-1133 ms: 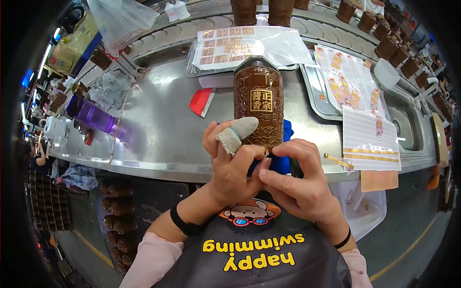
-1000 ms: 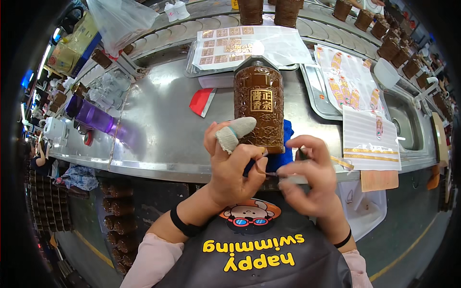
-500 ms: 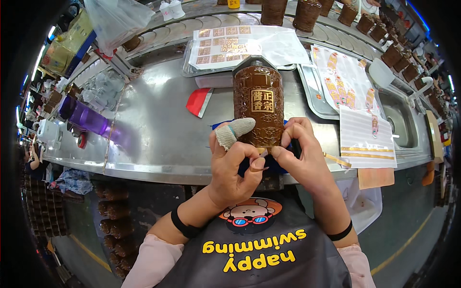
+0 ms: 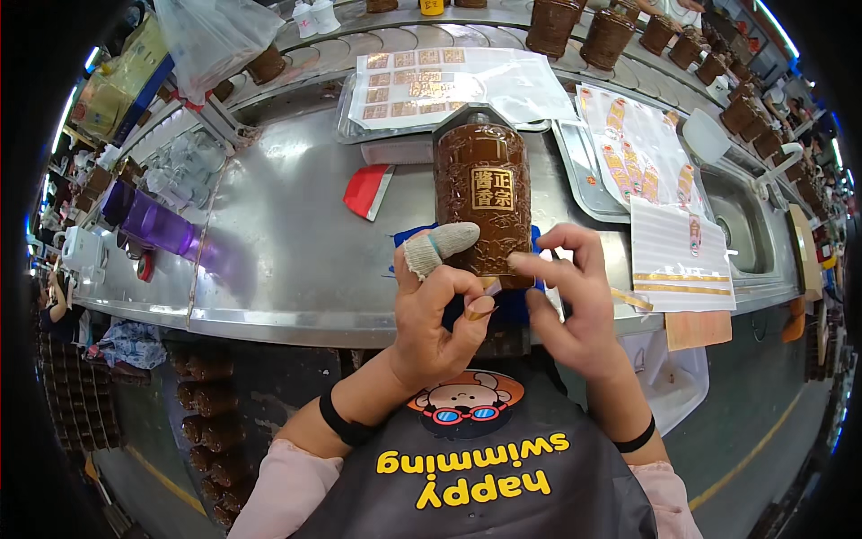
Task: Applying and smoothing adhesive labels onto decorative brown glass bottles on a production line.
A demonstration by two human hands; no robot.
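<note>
A glossy brown bottle (image 4: 486, 180) with raised ornament and a square gold label rests with its neck pointing away from me, over a blue cloth (image 4: 512, 305). My left hand (image 4: 440, 310) is at its lower left. The index finger, in a knitted finger cover (image 4: 440, 248), lies against the bottle. Between thumb and another finger of that hand a thin gold strip (image 4: 480, 313) is pinched; part of it is hidden. My right hand (image 4: 575, 305) has its fingers apart, the index tip at the bottle's lower right edge.
Behind the bottle lies a tray with a label sheet (image 4: 458, 85). To the right are a sheet of oval stickers (image 4: 633, 153), a sheet with gold strips (image 4: 684, 260) and a sink (image 4: 741, 220). A red packet (image 4: 366, 190) and purple bottle (image 4: 157, 220) are left. Brown bottles line the conveyor (image 4: 395, 34).
My right hand has let go at the bottle's lower edge, and its fingers have spread. My left hand stays nearly in place. Bottles on the conveyor have shifted right.
</note>
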